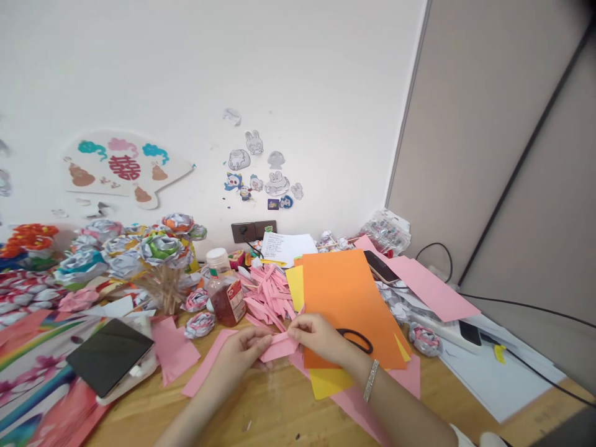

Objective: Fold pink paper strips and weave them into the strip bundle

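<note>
A folded strip of pink paper [279, 347] is held level between my two hands, just above the wooden table. My left hand [244, 349] pinches its left end with thumb and fingers. At the other end, my right hand [313, 335] grips the strip between thumb and forefinger. Right behind them lies a heap of folded pink paper strips [269, 288]. Orange paper sheets [339, 292] lie under my right forearm, and the black handle of a pair of scissors [361, 340] shows beside my wrist.
A bottle of red liquid [226, 298] stands behind my left hand. Paper flowers [161, 251] crowd the left back. A dark tablet [110, 355] lies at left. Pink sheets [435, 288], a phone [379, 267], white paper [503, 379] and cables [531, 304] are at right.
</note>
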